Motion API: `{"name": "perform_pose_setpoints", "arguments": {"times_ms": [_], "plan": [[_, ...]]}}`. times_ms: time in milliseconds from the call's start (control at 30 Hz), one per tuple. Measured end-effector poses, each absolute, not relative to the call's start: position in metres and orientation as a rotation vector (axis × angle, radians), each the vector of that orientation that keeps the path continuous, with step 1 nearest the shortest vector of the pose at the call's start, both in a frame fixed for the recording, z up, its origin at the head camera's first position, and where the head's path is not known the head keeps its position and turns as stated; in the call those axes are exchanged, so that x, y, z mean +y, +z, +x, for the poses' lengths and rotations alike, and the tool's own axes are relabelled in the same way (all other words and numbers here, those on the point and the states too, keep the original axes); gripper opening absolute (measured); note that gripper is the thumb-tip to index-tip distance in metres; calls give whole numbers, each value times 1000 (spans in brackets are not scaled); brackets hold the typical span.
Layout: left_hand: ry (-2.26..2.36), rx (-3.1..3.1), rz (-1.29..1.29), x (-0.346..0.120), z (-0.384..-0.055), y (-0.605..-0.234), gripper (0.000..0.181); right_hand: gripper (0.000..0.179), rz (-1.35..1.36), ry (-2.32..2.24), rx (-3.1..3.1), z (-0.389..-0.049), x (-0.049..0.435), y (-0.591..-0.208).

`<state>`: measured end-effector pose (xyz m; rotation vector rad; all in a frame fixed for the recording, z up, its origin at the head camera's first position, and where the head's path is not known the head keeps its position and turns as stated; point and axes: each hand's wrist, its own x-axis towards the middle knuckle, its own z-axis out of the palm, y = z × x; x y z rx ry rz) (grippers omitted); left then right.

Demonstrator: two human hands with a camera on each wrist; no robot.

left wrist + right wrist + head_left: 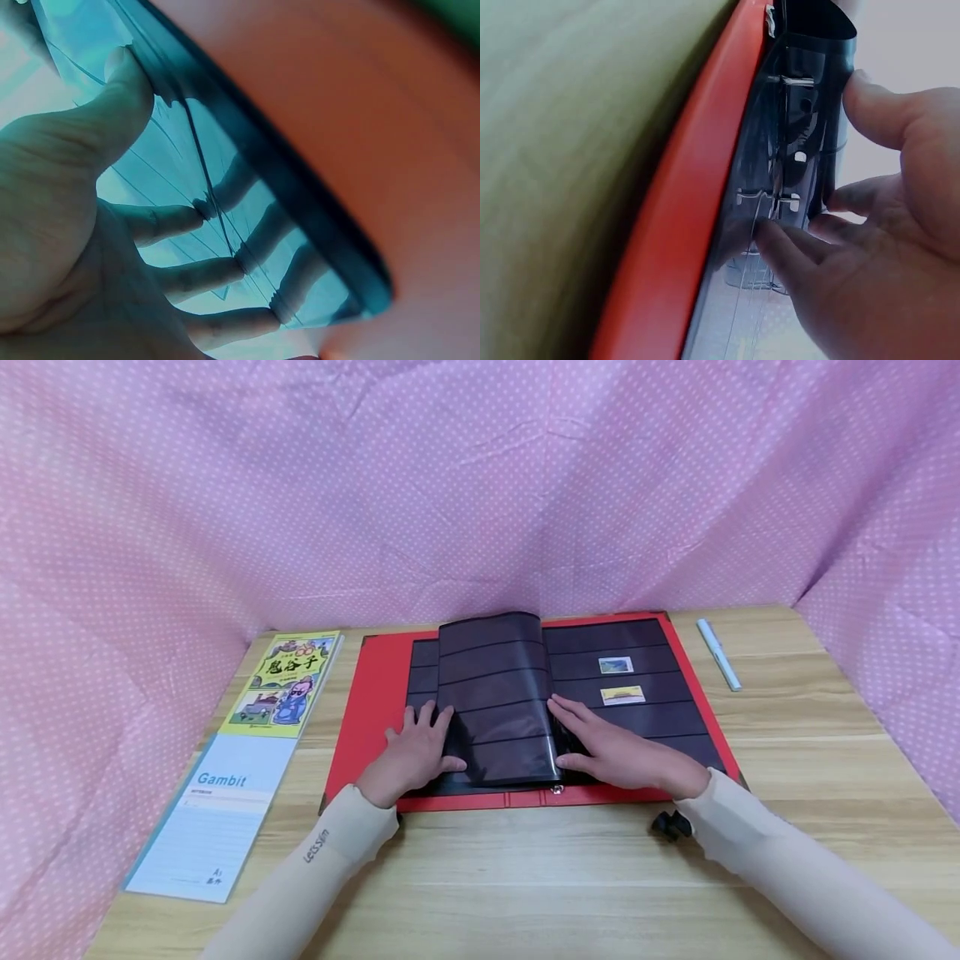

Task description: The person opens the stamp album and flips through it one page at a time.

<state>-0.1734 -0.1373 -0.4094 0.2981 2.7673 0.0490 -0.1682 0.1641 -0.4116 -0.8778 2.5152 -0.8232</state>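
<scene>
A red album [363,693] lies spread on the table, with black pocket pages held by metal rings [799,81]. One black page [491,681] stands bowed up near the spine, leaning over the left side. My left hand [412,756] rests with spread fingers on the left page, its thumb beside the bowed page's lower left edge; in the left wrist view its fingertips touch the glossy surface. With fingers extended, my right hand [618,750] presses its fingertips and thumb against the bowed page near the spine. Two stamps [616,665] sit in the right page's pockets.
A yellow comic-style book [288,681] and a pale blue notebook [217,810] marked Gambit lie at the left. A light blue pen [718,653] is right of the album. Pink dotted cloth [480,485] hangs behind the wooden table [510,885].
</scene>
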Motion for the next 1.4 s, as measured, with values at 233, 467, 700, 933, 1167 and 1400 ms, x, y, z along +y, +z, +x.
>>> {"name": "perform_pose_setpoints", "arguments": {"times_ms": [233, 467, 700, 933, 1167, 1400], "plan": [[111, 2766, 298, -141, -173, -408, 91, 80, -874, -807, 2560, -167, 160, -412], [176, 2747, 287, -143, -173, -406, 89, 79, -837, -776, 2595, -165, 152, -409], [269, 2741, 288, -148, -173, -404, 80, 79, -845, -769, 2639, -164, 141, -409], [240, 2763, 267, -153, -174, -402, 79, 82, -744, -755, 2629, -164, 143, -407], [170, 2770, 172, -160, -177, -403, 89, 82, -747, -721, 2662, -162, 138, -406], [130, 2800, 266, -166, -175, -400, 84, 77, -757, -663, 2707, -161, 133, -409]]}}
